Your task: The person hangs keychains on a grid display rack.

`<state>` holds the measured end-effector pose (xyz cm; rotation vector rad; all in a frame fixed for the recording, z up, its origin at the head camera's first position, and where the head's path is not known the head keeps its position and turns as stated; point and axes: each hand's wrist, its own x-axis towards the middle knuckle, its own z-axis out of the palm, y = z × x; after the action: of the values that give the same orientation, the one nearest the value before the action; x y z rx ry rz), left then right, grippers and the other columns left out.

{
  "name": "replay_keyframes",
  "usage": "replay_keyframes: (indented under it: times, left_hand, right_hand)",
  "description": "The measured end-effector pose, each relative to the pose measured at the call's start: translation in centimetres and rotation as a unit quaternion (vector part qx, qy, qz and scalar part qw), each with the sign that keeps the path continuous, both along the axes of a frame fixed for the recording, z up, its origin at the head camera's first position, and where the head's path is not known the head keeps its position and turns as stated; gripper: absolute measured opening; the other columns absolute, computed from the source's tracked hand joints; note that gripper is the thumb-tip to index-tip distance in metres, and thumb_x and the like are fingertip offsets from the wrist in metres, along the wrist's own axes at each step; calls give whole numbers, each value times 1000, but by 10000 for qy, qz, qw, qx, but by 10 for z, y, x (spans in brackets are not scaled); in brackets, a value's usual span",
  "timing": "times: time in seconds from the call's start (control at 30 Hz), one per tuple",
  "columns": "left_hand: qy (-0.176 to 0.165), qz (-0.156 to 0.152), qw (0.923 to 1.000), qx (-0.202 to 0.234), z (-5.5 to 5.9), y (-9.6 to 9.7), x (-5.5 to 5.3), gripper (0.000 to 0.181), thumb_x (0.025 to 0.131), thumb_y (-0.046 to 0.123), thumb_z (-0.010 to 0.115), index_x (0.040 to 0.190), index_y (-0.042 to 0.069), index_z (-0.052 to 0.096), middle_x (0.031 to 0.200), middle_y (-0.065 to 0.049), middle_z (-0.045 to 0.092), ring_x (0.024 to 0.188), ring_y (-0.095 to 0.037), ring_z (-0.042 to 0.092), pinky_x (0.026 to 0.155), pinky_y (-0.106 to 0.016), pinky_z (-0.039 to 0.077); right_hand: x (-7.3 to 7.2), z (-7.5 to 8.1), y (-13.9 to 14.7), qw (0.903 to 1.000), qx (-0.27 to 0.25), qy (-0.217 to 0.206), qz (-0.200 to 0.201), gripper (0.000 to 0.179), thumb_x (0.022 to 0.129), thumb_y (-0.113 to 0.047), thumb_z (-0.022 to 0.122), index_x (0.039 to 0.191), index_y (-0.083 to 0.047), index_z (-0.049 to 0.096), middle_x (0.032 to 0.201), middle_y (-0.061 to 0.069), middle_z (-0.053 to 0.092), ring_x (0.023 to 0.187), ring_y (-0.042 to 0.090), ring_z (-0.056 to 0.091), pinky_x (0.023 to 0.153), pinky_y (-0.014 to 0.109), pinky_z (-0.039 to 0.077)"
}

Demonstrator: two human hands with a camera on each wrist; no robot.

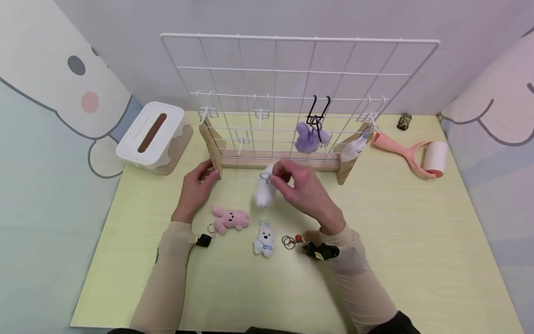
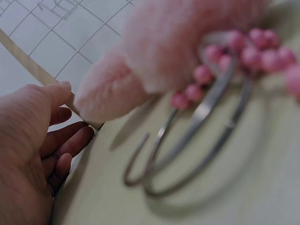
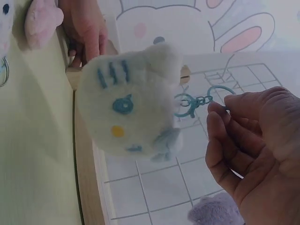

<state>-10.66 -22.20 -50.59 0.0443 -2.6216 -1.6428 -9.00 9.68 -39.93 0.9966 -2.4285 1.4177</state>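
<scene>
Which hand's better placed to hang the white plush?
Right hand, likely: it pinches the blue ring of the white plush near the rack; left hand holds its wooden leg.

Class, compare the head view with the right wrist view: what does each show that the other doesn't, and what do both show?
Only the head view: the pink roller and the white plush hanging at the right end of the rack.
Only the right wrist view: the yellow nose and blue forehead stripes of the held plush.
Both: the right hand pinching that plush's blue ring, the left hand at the rack, and the purple plush.
</scene>
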Motion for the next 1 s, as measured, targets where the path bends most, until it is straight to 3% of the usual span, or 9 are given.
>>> replay_keyframes:
  times: [0.17, 0.23, 0.47, 0.53, 0.67, 1.0]
  left_hand:
    - [17, -60, 10000, 29, 25, 9, 9, 42, 106, 15, 64, 145, -2, 61, 123, -26, 69, 92, -16, 59, 78, -19, 44]
    - [9, -81, 10000, 45, 28, 10, 10, 42, 107, 15, 63, 145, -2, 60, 124, -25, 69, 92, -16, 59, 79, -19, 44]
    - [-72, 1, 10000, 26, -2, -1, -1, 44, 106, 21, 66, 147, 5, 61, 123, -20, 70, 95, -21, 59, 78, -19, 43]
    - [-55, -5, 10000, 18, -6, -3, -2, 45, 106, 24, 67, 148, 8, 62, 123, -17, 71, 95, -19, 59, 78, -20, 44]
    - [72, -48, 10000, 17, -9, -5, -3, 45, 105, 29, 68, 146, 11, 64, 120, -14, 72, 93, -17, 60, 79, -21, 45]
    - [157, -90, 9998, -5, -9, -6, -2, 45, 105, 34, 67, 145, 12, 65, 114, -14, 73, 92, -18, 62, 78, -23, 46]
  right_hand:
    - [-1, 5, -4, 9982, -409, 307, -326, 14, 93, 2, 77, 94, -3, 64, 82, 4, 68, 72, 12, 61, 66, 27, 51]
    - [-1, 8, -6, 9965, -612, 349, -440, 14, 92, 3, 78, 94, -2, 65, 82, 5, 69, 72, 13, 62, 66, 26, 51]
    - [-1, 18, -10, 9905, -1170, 311, -648, 12, 91, 3, 77, 94, 0, 66, 86, 8, 72, 74, 16, 64, 72, 22, 52]
    - [-1, 19, -11, 9897, -1229, 294, -678, 12, 92, 2, 78, 95, 0, 67, 87, 9, 72, 74, 16, 64, 73, 22, 52]
    - [-3, 14, -17, 9902, -1220, 140, -671, 11, 92, 2, 78, 95, -1, 68, 88, 9, 73, 75, 16, 64, 72, 23, 52]
    - [-14, -19, -39, 9926, -1040, -339, -535, 8, 94, 0, 76, 96, -1, 69, 85, 8, 75, 70, 15, 64, 68, 23, 53]
